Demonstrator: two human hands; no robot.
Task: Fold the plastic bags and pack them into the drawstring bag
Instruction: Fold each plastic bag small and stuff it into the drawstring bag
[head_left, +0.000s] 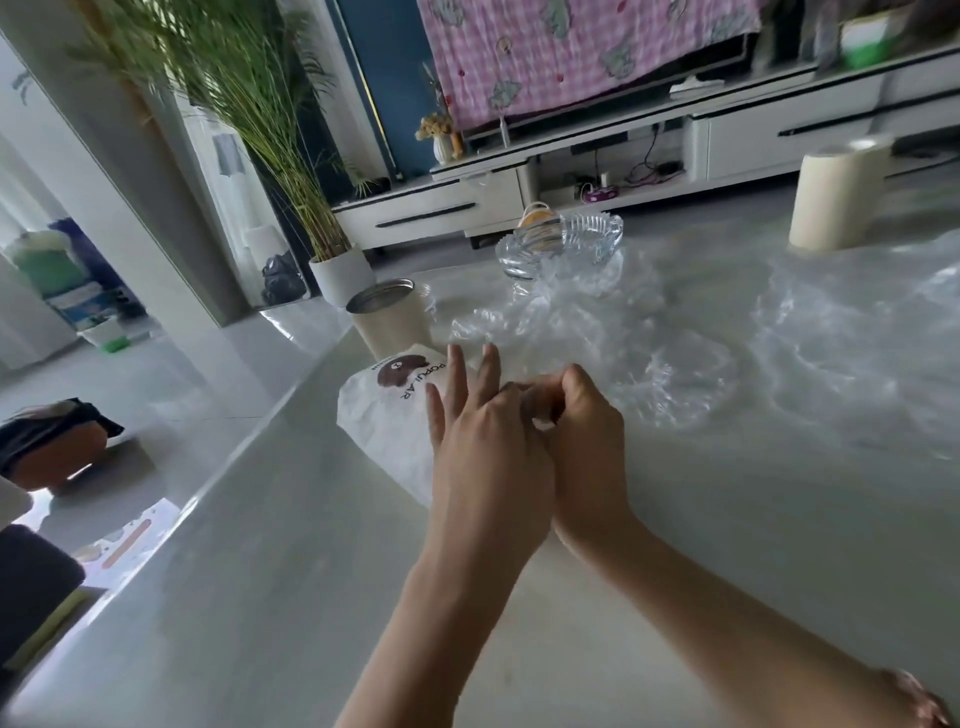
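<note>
at a pale table (260, 571), a person's two hands meet over a white drawstring bag (384, 415) lying flat. the left hand (483, 452) fans three fingers (457, 374) straight above it, the forefinger bent toward the right hand (587, 436), whose curled fingers pinch the bag's white edge (what the left forefinger grips cannot be made out). the bag bears a brown bear and the word "popular". beyond it stand a tin (384, 322), crumpled clear plastic bags (675, 353), a glass dish (566, 239) and a paper roll (836, 197).

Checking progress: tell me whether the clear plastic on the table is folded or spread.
Spread, not folded: the clear plastic lies crumpled and loose across the table.
</note>
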